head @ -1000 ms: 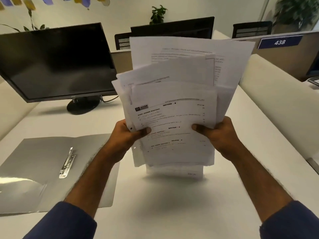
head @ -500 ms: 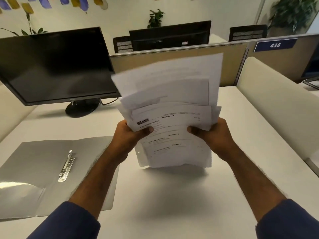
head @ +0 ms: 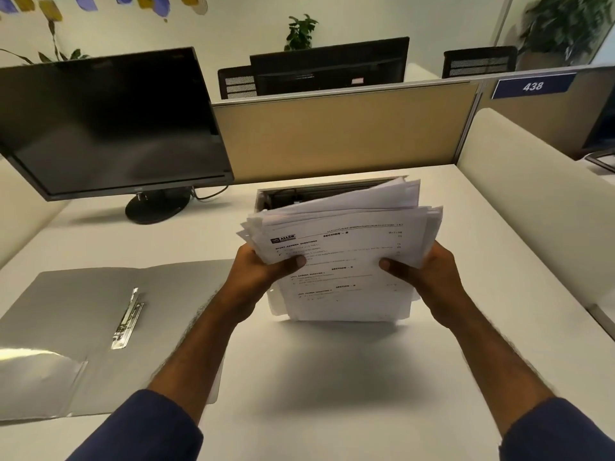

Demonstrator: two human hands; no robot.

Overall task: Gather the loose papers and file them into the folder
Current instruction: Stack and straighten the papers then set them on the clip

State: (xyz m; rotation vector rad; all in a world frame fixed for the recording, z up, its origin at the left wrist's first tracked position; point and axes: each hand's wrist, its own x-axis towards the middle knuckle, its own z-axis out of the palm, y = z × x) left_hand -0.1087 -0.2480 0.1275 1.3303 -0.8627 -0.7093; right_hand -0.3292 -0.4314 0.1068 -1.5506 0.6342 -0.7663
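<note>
A stack of white printed papers [head: 342,261] stands on its lower edge on the white desk, tilted away from me. My left hand [head: 263,272] grips its left side, thumb on the front sheet. My right hand [head: 424,272] grips the right side the same way. The sheets' top edges are uneven and fan out. A grey folder [head: 66,314] lies open flat on the desk to the left, with a metal fastener clip [head: 128,319] at its spine. My left forearm crosses over the folder's right flap.
A black monitor [head: 109,124] stands at the back left on a round base. A cable slot [head: 319,191] opens in the desk behind the papers. A tan partition [head: 342,134] closes the back, a cream divider [head: 539,201] the right side.
The stack has dropped from chest height down to the desk and tipped away from me. The spread sheets have slid closer together. Both hands kept their grip.
</note>
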